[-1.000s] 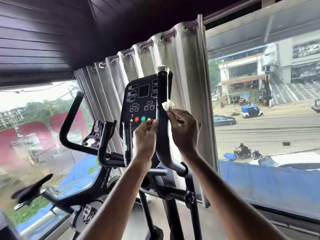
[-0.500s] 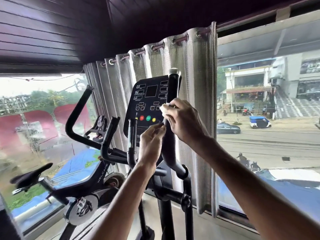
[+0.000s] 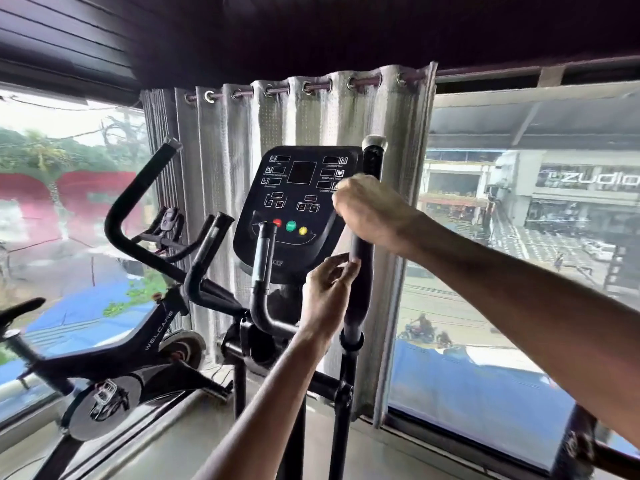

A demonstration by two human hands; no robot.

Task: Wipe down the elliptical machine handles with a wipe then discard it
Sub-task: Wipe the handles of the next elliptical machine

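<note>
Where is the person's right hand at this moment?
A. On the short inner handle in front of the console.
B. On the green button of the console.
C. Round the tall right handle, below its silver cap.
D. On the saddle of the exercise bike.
C: the right hand is curled round the tall right handle, a little below its silver cap and beside the console.

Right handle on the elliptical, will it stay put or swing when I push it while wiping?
The handle likely swings: it runs down to a bolted joint, and the left hand seems to steady it. It looks like a thick rigid tube, so it shouldn't flex under the right hand.
</note>
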